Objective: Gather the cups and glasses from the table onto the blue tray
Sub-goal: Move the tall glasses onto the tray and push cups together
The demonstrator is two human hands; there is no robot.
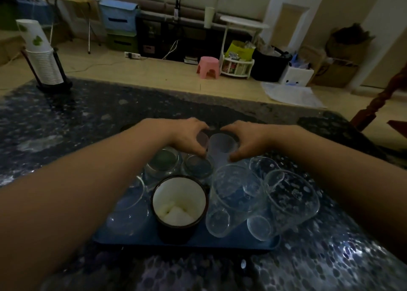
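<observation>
Both forearms reach forward over the tray, converging at its far edge. The left hand and right hand curl their fingers round a frosted cup from opposite sides, thumbs toward the viewer. A darker cup sits under the left fingers; whether they touch it cannot be told.

The tray is flat, blue, rectangular, with a low rim, lying on a dark speckled glossy table. On it stand a dark mug with a white interior holding pale lumps, two clear tapered glasses at right, tilted, and low round clear glasses behind the mug.

A stack of white paper cups stands in a black holder at the table's far left.
</observation>
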